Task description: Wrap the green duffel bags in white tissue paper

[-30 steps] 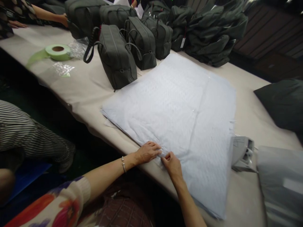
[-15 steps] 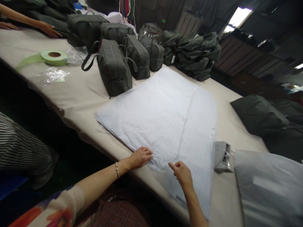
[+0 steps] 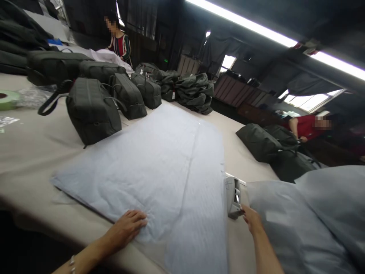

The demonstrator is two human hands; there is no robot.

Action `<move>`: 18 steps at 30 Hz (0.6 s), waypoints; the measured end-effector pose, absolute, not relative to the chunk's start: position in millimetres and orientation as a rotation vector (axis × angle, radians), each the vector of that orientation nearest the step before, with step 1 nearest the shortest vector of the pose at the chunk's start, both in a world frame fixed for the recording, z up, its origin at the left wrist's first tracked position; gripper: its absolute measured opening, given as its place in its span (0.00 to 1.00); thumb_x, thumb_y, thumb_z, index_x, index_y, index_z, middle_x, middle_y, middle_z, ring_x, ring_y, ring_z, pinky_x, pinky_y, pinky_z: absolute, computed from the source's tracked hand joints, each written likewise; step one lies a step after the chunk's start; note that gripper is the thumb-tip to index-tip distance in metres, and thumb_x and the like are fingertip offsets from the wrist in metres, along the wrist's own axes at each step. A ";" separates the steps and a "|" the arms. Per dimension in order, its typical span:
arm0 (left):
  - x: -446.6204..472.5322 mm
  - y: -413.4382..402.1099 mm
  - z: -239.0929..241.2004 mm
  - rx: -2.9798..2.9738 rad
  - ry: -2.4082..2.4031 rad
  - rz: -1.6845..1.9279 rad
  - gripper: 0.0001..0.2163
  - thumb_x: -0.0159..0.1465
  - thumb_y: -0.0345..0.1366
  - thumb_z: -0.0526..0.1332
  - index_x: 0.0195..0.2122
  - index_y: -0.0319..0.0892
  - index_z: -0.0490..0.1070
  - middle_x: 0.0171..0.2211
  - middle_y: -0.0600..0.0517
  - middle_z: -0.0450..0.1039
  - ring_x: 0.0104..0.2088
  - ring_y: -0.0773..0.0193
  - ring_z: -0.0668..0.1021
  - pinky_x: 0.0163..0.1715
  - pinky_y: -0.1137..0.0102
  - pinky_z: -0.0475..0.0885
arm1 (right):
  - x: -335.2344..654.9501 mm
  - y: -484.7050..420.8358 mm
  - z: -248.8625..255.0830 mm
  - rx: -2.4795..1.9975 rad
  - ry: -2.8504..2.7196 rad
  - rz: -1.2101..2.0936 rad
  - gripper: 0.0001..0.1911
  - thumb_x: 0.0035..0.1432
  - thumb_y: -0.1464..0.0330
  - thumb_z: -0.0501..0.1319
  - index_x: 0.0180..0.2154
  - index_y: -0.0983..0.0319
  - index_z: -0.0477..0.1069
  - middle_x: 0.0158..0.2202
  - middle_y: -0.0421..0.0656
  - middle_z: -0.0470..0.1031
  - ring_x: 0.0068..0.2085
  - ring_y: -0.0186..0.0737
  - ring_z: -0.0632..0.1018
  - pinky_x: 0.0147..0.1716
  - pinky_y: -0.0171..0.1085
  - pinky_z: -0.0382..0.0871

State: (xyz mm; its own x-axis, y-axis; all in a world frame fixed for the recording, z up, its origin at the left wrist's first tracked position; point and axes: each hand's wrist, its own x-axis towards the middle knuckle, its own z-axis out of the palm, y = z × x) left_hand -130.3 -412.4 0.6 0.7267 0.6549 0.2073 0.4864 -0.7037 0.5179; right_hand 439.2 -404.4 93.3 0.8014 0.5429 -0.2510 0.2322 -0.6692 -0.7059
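Observation:
A stack of thin white sheets (image 3: 159,163), looking like tissue paper or soft plastic, is spread over the cloth-covered table. My left hand (image 3: 127,228) lies flat on its near edge, fingers stretched out. At the right side of the sheets stands a grey tape dispenser (image 3: 232,198). My right hand (image 3: 252,220) is at the dispenser's near end, its fingertips pinched together against it. Whatever lies between those fingers, perhaps the tape's end, is too small to make out.
Dark green bags (image 3: 91,110) stand in rows beyond the sheets, beside a heap of dark bags (image 3: 195,91). More bags (image 3: 258,142) lie at right, near grey plastic sheeting (image 3: 285,217). A green roll (image 3: 8,99) is at far left. Two people work farther off.
My right hand has moved from above the white sheets rightward to the tape dispenser. My left hand stays on the sheets' near edge. The view has swung up and right.

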 end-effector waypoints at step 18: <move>-128.2 -415.0 -5.6 2.410 0.993 0.381 0.19 0.59 0.24 0.57 0.49 0.52 0.68 0.52 0.53 0.72 0.50 0.58 0.73 0.52 0.67 0.65 | 481.3 -428.5 57.3 -1.904 -0.232 0.868 0.21 0.24 0.57 0.67 0.27 0.53 0.70 0.33 0.44 0.77 0.36 0.48 0.79 0.28 0.40 0.77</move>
State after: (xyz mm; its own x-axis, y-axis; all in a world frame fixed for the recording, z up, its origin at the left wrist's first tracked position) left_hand -128.2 -415.0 -5.6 0.6944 0.7166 0.0649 0.5762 -0.6078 0.5464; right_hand 481.3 -428.5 57.3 0.7251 0.5053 -0.4680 -0.2039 -0.4915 -0.8467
